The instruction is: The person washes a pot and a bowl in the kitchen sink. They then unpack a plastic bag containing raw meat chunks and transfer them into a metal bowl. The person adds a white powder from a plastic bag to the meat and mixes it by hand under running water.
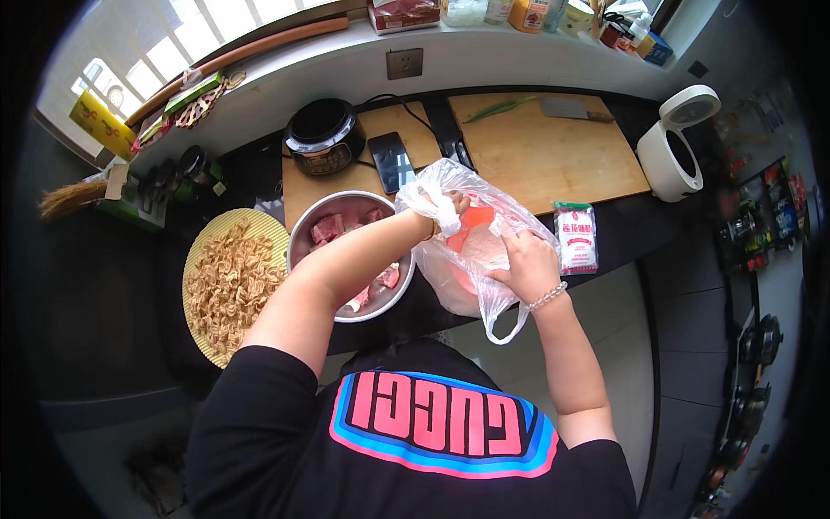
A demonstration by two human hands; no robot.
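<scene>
My left hand (454,206) reaches across a metal bowl (407,285) and is inside the mouth of a clear plastic bag (454,285), its fingers partly hidden by the film. In the bag lie pale flour-like powder (485,248) and something orange-red (476,217), perhaps a scoop. My right hand (533,263) grips the bag's right edge, with a bag handle hanging below. Chunks of raw meat (327,228) sit in the bowl, partly under my left forearm. Left of it, a yellow ribbed tray (207,246) bears curly dried pieces (233,285).
A sachet (576,239) lies right of the bag. Behind are a cutting board (545,162) with a cleaver (563,108) and green onion (496,110), a phone (391,162), and a black cooker (324,136). At the right stands a white container (668,159), its lid raised.
</scene>
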